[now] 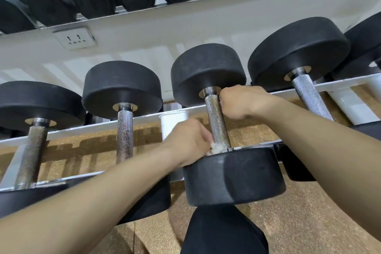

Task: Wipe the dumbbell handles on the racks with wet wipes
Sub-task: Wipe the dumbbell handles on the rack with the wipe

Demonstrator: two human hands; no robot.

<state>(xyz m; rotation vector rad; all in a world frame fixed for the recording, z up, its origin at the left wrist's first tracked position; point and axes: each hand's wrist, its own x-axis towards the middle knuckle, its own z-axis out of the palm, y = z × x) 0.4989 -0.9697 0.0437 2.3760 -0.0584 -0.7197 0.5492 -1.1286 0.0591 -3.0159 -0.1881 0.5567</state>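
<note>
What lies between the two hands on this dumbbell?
Head view: only a bare knurled stretch of the handle, between the left hand holding the wet wipe at its near end and the right hand gripping its far end.

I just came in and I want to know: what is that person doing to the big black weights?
A person is cleaning one dumbbell that lies on the white rack. The left hand holds a white wet wipe against the near end of the metal handle, right by the black weight. The right hand grips the far end of the same handle. The other dumbbells lie beside it on the rack, and nobody is touching them.
</note>
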